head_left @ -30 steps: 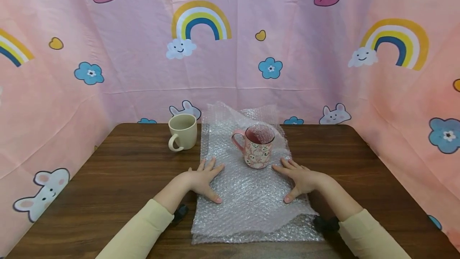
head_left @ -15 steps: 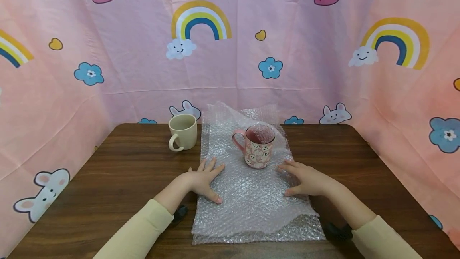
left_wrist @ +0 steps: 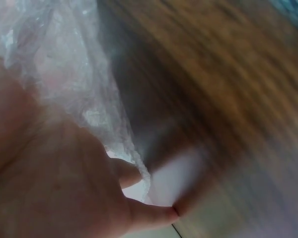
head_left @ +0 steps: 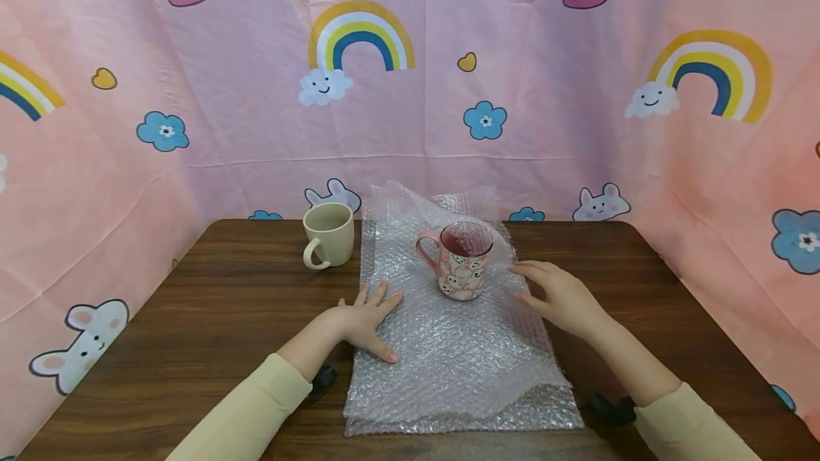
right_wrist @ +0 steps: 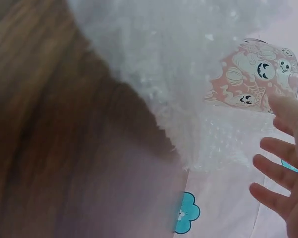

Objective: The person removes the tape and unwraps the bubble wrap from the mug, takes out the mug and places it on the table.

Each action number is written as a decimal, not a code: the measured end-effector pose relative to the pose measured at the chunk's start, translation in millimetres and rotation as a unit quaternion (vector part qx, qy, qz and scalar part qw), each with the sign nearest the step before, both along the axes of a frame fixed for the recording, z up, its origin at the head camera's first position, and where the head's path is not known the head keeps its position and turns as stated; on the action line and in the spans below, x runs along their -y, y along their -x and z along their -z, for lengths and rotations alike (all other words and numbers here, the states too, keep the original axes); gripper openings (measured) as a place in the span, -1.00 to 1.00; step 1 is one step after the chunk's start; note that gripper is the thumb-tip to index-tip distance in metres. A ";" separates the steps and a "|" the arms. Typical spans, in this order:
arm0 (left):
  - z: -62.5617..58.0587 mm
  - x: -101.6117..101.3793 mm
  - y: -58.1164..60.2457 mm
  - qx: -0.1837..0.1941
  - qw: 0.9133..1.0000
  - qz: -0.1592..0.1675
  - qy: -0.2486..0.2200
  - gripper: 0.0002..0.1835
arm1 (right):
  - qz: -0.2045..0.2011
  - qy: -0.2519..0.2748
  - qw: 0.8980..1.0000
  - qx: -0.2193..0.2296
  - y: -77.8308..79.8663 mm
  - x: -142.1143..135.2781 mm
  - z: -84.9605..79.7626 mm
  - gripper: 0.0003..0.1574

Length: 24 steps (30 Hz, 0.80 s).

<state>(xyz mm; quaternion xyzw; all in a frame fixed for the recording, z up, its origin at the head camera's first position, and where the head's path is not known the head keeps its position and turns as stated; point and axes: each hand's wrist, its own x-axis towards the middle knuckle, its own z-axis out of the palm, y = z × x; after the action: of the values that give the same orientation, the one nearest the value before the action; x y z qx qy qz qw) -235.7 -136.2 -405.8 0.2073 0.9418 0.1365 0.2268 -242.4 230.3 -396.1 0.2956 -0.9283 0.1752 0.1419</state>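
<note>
A pink mug (head_left: 463,274) with ghost and pumpkin drawings stands upright on layered bubble wrap (head_left: 448,361), its handle to the left. One flap of the wrap lies behind it and seems to cover part of its rim. My left hand (head_left: 368,324) rests with fingers spread on the wrap's left edge. In the left wrist view the palm (left_wrist: 54,173) lies beside that edge. My right hand (head_left: 565,299) is at the wrap's right edge, fingers extended toward the mug and apart from it. The right wrist view shows these fingers (right_wrist: 280,171) holding nothing, near the mug's printed side (right_wrist: 258,74).
A cream mug (head_left: 336,239) stands on the brown wooden table (head_left: 243,326), left of the wrap. A pink patterned cloth (head_left: 410,126) hangs behind the table and along both sides. Dark wrist devices (head_left: 611,411) sit under the sleeves.
My right hand has lifted from the wrap and moved away from me and to the right, toward the mug's right side. My left hand and both mugs have stayed in place.
</note>
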 end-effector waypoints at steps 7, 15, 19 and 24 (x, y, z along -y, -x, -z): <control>1.2 -0.3 0.3 -0.003 1.000 0.000 0.003 0.21 | 0.010 0.050 0.995 -0.081 7.3 3.2 -4.4 -0.52; -0.2 -0.2 -1.1 -0.002 1.000 -0.001 0.007 0.21 | 0.022 0.094 0.987 -0.128 23.3 8.9 -7.3 -0.58; -1.3 0.0 -2.4 -0.001 1.000 -0.002 0.006 0.21 | 0.019 0.105 0.985 -0.135 30.5 12.6 -6.9 -0.63; -2.4 -0.9 -3.0 -0.002 1.000 -0.001 0.009 0.21 | -0.001 0.125 0.983 -0.135 35.9 16.0 -4.4 -0.66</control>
<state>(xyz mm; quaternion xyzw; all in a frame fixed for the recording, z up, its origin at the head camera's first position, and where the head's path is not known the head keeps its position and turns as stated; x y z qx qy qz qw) -232.7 -135.3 -403.4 0.2046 0.9435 0.1277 0.2271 -278.3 214.3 -391.7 0.2969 -0.8711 0.2488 0.3019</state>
